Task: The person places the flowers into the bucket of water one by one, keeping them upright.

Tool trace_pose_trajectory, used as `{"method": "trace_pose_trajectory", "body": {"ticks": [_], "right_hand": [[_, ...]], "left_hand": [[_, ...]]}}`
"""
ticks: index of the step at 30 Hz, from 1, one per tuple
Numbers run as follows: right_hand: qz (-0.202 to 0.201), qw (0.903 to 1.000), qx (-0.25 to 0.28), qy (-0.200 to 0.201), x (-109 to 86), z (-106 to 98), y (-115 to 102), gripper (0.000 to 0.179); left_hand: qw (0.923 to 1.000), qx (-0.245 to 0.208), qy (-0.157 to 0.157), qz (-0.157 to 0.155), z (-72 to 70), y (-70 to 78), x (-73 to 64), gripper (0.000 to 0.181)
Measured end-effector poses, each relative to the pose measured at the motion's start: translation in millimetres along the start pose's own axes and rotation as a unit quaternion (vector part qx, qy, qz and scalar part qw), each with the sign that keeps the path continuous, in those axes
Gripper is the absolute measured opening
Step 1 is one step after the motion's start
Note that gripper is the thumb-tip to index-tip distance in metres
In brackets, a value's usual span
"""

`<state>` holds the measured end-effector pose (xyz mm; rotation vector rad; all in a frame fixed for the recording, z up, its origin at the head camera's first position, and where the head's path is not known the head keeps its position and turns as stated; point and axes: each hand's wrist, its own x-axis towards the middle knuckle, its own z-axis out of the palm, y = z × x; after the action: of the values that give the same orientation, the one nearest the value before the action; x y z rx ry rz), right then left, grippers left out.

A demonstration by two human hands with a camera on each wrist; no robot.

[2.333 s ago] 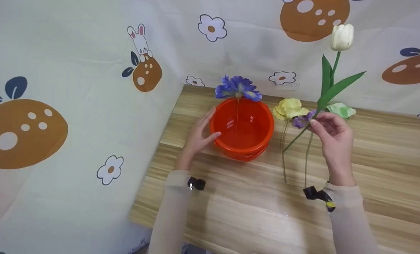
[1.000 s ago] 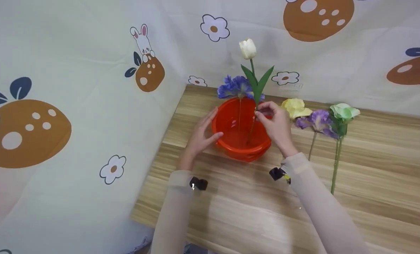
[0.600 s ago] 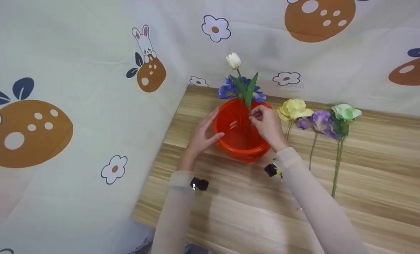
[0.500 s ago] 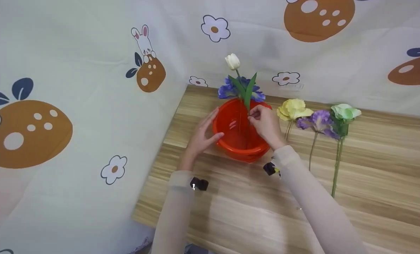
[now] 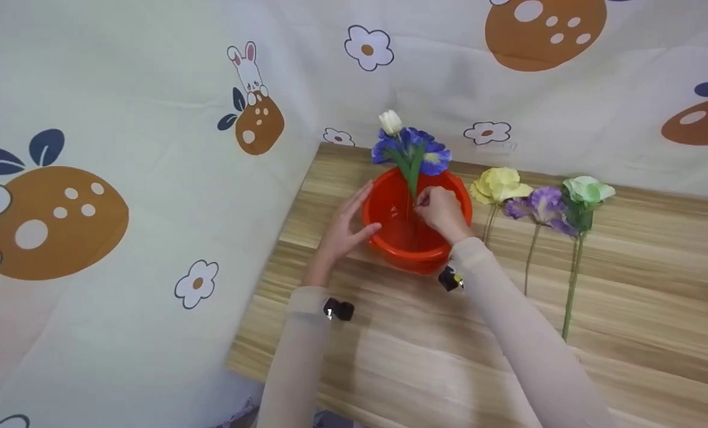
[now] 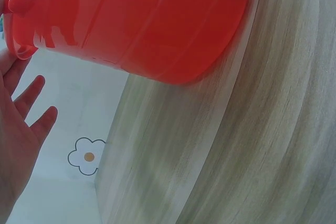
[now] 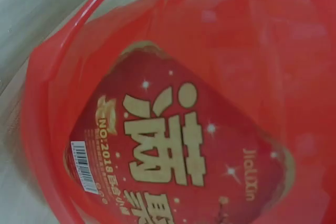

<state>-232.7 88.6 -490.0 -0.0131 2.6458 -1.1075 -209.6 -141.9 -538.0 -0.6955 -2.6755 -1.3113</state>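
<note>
Nearest are two pale sleeves [image 5: 297, 348], and each wrist carries a small black camera [image 5: 339, 310]. Between the sleeves shows the light wood of the desk [image 5: 401, 339], and its left edge runs slantwise, beyond the left hand [image 5: 343, 235]. The fingers of this hand are straight and widely spread; they touch the bucket [image 5: 419, 260] at the side of its rim and do not grasp anything.

The right hand [image 5: 441, 209] is above the mouth of the bucket. Its fingers are closed together in a pinch on the stem of the tulip [image 5: 414, 168], which stands inside the bucket, leaning a little to the left. I cannot tell if the stem reaches the bottom.

On the red bucket is a dark red label [image 7: 173, 129], which the right wrist view shows sideways: "NO:2018", "JiaLiXin", big gold Chinese characters and a barcode [image 7: 84, 166]. The smallest print is too blurred. The handle [image 7: 86, 11] curves past the label.

A blue flower [image 5: 436, 159] also stands in the bucket, at its far rim. To the right, after a narrow strip of wood, lie yellow [image 5: 500, 185], purple [image 5: 547, 205] and green [image 5: 588, 190] flowers, side by side. Behind the far edge hangs a printed cloth [image 5: 431, 89].
</note>
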Motion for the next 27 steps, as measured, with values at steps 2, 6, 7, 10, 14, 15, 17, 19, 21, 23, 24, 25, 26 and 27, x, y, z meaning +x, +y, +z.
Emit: {"method": "trace_pose_trajectory", "body": {"ticks": [2, 6, 7, 10, 14, 15, 17, 19, 21, 23, 24, 25, 26, 27], "right_hand": [[-0.003, 1.0000, -0.007, -0.002, 1.6, -0.7, 0.5, 0.006], [-0.009, 0.9999, -0.014, -0.002, 3.1, -1.9, 1.8, 0.006], [-0.008, 0.9999, -0.011, -0.001, 3.2, -2.0, 1.8, 0.006], [-0.010, 0.9999, -0.002, 0.009, 2.4, -2.2, 1.7, 0.008], [-0.029, 0.9986, 0.009, 0.043, -0.5, -1.9, 1.1, 0.011], [-0.034, 0.9981, 0.012, 0.050, -1.5, -1.7, 1.0, 0.012], [-0.043, 0.9971, 0.017, 0.060, -3.9, -1.8, 0.5, 0.012], [-0.048, 0.9963, 0.027, 0.066, -6.5, -2.4, -0.1, 0.012], [-0.052, 0.9953, 0.038, 0.073, -8.9, -3.5, -0.7, 0.011], [-0.058, 0.9939, 0.053, 0.077, -11.6, -5.6, -1.7, 0.011], [-0.061, 0.9930, 0.061, 0.080, -12.8, -6.7, -2.2, 0.011], [-0.065, 0.9921, 0.069, 0.083, -13.9, -7.9, -2.6, 0.010], [-0.069, 0.9911, 0.075, 0.085, -15.0, -9.1, -3.0, 0.010], [-0.074, 0.9900, 0.081, 0.088, -16.1, -10.5, -3.3, 0.010]], "left_hand": [[1.0000, -0.001, 0.003, 0.008, -0.1, -0.4, 1.0, 0.074], [0.9998, 0.000, 0.005, 0.019, 0.7, -1.3, 2.0, 0.074], [0.9998, 0.000, 0.005, 0.020, 0.8, -1.4, 2.1, 0.074], [0.9997, 0.002, 0.006, 0.022, 0.8, -1.2, 2.6, 0.073], [0.9996, 0.000, 0.010, 0.025, 0.8, -1.3, 2.5, 0.073], [0.9996, 0.000, 0.010, 0.025, 0.8, -1.4, 2.3, 0.073], [0.9996, -0.001, 0.010, 0.025, 0.9, -1.4, 1.5, 0.073], [0.9997, -0.001, 0.008, 0.024, 1.0, -1.3, 1.0, 0.073], [0.9997, -0.002, 0.008, 0.023, 1.1, -1.2, 0.7, 0.073], [0.9998, -0.003, 0.008, 0.020, 1.0, -1.0, 0.4, 0.072], [0.9998, -0.003, 0.008, 0.018, 0.8, -1.0, 0.2, 0.072], [0.9998, -0.004, 0.008, 0.016, 0.6, -0.9, 0.0, 0.072], [0.9999, -0.003, 0.008, 0.014, 0.4, -0.9, -0.1, 0.072], [0.9999, -0.003, 0.008, 0.014, 0.2, -1.1, -0.4, 0.072]]}}
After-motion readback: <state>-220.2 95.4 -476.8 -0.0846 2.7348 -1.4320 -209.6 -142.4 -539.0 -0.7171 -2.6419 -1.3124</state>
